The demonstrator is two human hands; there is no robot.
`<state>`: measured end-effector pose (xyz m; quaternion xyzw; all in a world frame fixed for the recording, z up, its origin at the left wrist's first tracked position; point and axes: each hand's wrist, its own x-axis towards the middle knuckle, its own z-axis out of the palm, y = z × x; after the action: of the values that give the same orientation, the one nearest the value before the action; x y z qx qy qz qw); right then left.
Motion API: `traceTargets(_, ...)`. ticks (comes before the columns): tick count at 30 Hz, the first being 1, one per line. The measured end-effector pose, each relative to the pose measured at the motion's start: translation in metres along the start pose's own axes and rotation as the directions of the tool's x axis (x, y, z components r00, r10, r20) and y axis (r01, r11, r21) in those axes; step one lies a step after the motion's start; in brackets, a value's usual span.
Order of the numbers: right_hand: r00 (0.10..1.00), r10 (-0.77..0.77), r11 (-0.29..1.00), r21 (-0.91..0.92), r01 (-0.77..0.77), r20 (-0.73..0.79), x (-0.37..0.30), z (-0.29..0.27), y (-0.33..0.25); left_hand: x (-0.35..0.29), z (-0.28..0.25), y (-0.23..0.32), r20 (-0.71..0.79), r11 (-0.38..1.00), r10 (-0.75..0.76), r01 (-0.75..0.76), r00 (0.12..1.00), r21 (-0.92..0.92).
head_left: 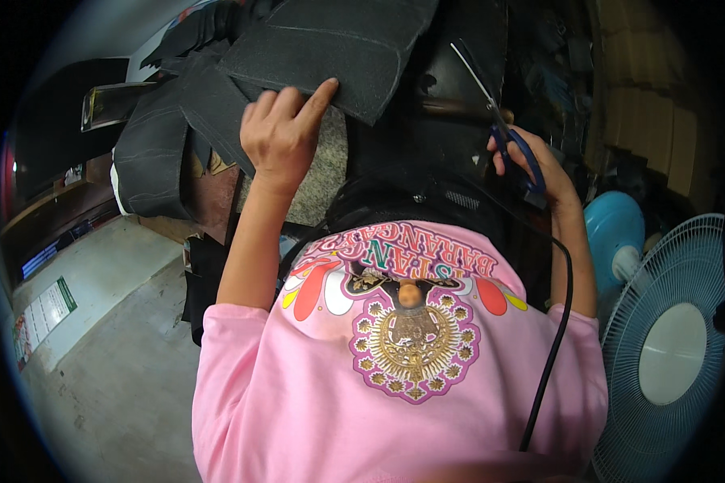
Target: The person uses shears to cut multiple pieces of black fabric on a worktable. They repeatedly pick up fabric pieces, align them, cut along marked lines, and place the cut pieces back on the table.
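Up top in the head view, the black, pale-lined sheet [322, 52] overlaps dark pieces [209, 97]; the left hand [278, 143], partly curled, lays 1 finger [321, 101] on it, likely steadying it; pinching, can't tell! Right hand [554, 171] grasps blue-handled scissors [500, 135], blades up, right of the sheet, presumably for clearance.

room showed at one o'clock, between the black sheet [330, 56] and the blue-handled scissors [525, 158]; the fan [673, 354] blocked four o'clock.
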<state>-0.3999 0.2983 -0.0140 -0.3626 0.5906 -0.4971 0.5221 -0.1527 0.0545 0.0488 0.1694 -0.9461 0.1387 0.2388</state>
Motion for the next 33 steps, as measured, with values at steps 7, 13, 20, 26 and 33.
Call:
traceTargets(7, 0.928, 0.157, 0.987, -0.075, -0.140, 0.337, 0.031, -0.009, -0.040, -0.017, -0.021, 0.008, 0.211, 0.579, -0.503, 0.508, 0.838, -0.638)
traceTargets(13, 0.838, 0.300, 0.954, -0.126, -0.273, 0.455, 0.052, -0.002, -0.059, -0.038, -0.023, 0.014, 0.641, -0.392, -0.599, 0.524, 0.479, -0.757)
traceTargets(20, 0.842, 0.373, 0.924, -0.240, -0.298, 0.390, 0.080, 0.017, -0.075, -0.041, -0.013, 0.034, 0.790, -0.787, -0.558, 0.141, 0.254, -0.601)
traceTargets(26, 0.856, 0.376, 0.923, -0.227, -0.311, 0.355, 0.084, 0.028, -0.080, -0.031, 0.001, 0.029, 0.901, -0.953, -0.297, -0.038, 0.317, -0.301)
traceTargets(33, 0.862, 0.380, 0.919, -0.239, -0.312, 0.335, 0.081, 0.028, -0.080, -0.012, 0.010, 0.012, 0.916, -0.867, -0.269, 0.338, 0.298, -0.365)
